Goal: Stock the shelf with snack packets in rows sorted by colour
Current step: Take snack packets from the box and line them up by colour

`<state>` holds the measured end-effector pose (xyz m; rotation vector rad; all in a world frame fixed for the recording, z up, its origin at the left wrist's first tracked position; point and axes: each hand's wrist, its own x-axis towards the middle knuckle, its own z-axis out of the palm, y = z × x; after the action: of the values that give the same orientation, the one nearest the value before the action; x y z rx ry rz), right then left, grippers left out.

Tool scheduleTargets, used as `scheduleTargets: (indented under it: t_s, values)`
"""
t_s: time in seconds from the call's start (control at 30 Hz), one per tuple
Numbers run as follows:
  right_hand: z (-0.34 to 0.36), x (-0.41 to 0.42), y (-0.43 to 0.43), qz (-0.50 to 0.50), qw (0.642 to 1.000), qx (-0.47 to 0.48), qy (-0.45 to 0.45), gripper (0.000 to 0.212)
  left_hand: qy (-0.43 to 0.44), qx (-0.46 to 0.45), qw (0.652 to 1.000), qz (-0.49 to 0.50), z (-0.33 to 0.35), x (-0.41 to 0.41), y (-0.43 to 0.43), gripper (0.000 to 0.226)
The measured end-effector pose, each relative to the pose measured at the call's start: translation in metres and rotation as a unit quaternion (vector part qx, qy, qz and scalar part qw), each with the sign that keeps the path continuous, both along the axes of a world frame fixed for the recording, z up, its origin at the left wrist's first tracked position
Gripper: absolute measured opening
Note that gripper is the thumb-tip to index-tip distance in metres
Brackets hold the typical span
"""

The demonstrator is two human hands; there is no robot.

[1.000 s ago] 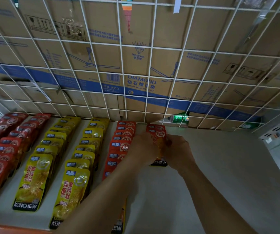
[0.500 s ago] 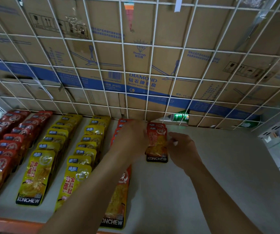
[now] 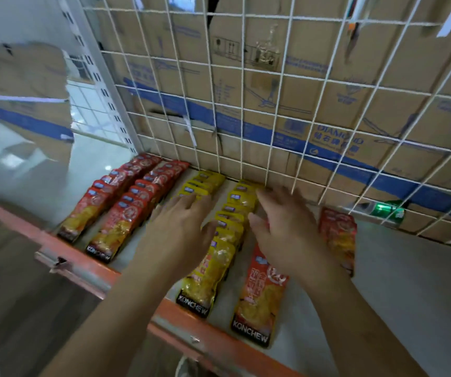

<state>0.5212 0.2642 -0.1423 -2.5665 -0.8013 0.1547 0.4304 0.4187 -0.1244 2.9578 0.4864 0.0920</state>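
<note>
Shelf (image 3: 398, 284), orange lip (image 3: 88, 268), wire grid (image 3: 274, 74), cartons (image 3: 314, 104)

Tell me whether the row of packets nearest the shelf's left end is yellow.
No, the leftmost row holds red packets, and the yellow rows only start further to the right.

On the white shelf (image 3: 409, 281) lie two overlapped rows of red packets (image 3: 126, 205), two yellow rows (image 3: 231, 216) beside them, then orange-red packets (image 3: 261, 295).
</note>
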Motion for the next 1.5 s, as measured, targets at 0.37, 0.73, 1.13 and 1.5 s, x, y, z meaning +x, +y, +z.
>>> scheduleTargets:
  t_s: [0.37,0.73,1.13,1.5]
  values:
    - [0.032,-0.084,0.113,0.072,0.992,-0.091,-0.04,0.058,-0.03,0.019,0.997,0.074,0.012,-0.095,0.101,0.066]
    - [0.096,-0.181,0.251,0.146,0.982,-0.027,-0.115,0.054,-0.127,0.046,0.986,0.1,0.06,-0.205,0.252,0.054]
    - [0.169,-0.245,0.371,0.196,0.935,0.111,-0.275,0.05,-0.253,0.117,0.953,0.122,0.123,-0.26,0.377,0.069]
    - [0.21,-0.248,0.502,0.192,0.911,0.089,-0.355,0.051,-0.271,0.119,0.944,0.149,0.144,-0.269,0.484,0.075]
